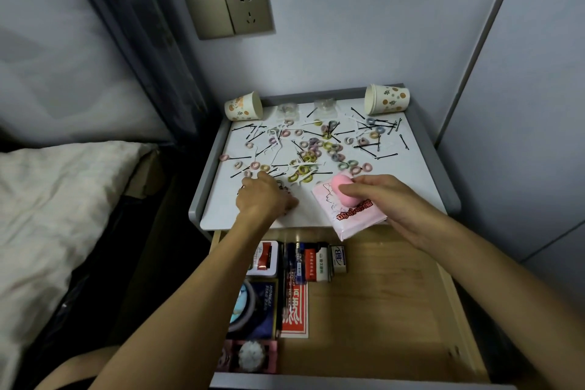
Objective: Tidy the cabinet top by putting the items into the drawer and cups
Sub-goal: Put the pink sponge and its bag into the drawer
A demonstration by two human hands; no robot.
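The white cabinet top [221, 215] is strewn with several small pastel hair ties [308, 155], black bobby pins [367, 146] and white strips. Two paper cups lie tipped at the back, one at the left corner [243, 106] and one at the right corner [386, 99]. My right hand [380, 196] grips a pink tissue pack [351, 215] together with a pink sponge [342, 185] at the front right edge. My left hand [266, 196] rests curled on the front left of the top over small items; what it holds is hidden.
Below the top the wooden drawer [395, 294] stands open, with boxes, a red card pack [294, 310] and a pink box [250, 356] along its left side. A bed with a white pillow [63, 199] is at the left; a wall socket [231, 9] is above.
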